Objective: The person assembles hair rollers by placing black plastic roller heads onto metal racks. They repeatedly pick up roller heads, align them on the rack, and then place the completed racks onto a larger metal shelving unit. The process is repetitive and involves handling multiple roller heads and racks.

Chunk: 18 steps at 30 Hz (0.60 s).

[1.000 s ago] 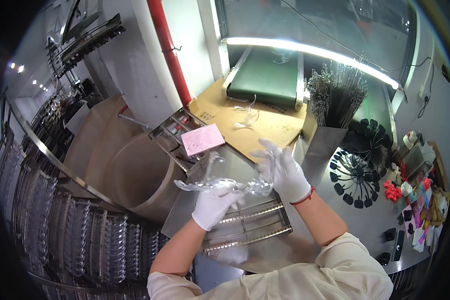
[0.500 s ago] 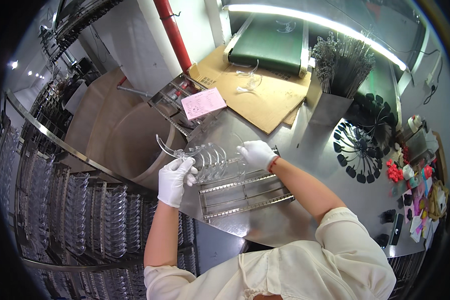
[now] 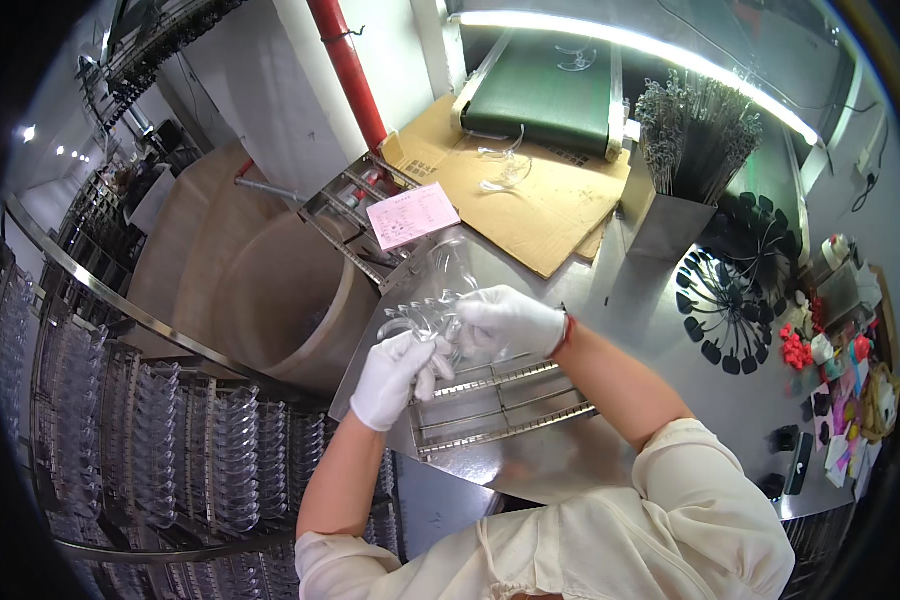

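My left hand (image 3: 398,378), in a white glove, is closed around the ends of several clear curved plastic pieces (image 3: 432,314) that look like lenses. My right hand (image 3: 510,318), also gloved, pinches at the same bunch from the right, its fingertips close to the left hand's. Glare and transparency blur where one piece stops and the other starts. Below the hands, a slotted metal wire rack (image 3: 500,422) lies on the steel table (image 3: 640,400).
A pink card (image 3: 413,214) rests on a metal frame beside a large round bin (image 3: 270,300). Cardboard (image 3: 560,220) lies before a green conveyor (image 3: 540,100). Right stand a bin of wire hooks (image 3: 670,215) and black-tipped racks (image 3: 725,310). Racks of clear pieces (image 3: 235,460) fill the left.
My right hand has moved left from over the wire rack to the bunch of clear pieces. My left hand has shifted slightly right and down, and the bunch now tilts differently.
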Available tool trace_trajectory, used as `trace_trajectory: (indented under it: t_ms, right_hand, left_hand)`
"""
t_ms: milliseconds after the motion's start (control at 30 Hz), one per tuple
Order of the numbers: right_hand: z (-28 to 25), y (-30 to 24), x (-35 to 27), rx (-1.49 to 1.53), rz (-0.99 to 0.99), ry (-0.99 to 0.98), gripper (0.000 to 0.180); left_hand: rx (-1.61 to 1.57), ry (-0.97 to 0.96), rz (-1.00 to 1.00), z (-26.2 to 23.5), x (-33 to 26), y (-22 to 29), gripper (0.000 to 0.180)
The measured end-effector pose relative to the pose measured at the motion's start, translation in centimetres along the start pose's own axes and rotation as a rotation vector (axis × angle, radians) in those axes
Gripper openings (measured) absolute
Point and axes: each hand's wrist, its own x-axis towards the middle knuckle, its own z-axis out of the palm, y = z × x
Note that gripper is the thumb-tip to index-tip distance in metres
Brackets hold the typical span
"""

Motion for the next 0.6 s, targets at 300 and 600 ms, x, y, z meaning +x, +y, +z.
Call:
trace_trajectory:
  t_ms: [300, 600]
  right_hand:
    - [-4.0, 3.7, -3.1, -0.614, 0.148, 0.373, 0.047]
    - [-2.3, 3.0, 1.3, -1.105, 0.492, 0.063, 0.065]
  left_hand:
    - [-0.358, 0.619, 0.419, -7.8, 6.4, 3.0, 0.047]
    - [1.267, 0.062, 0.668, -0.5, 10.5, 1.3, 0.07]
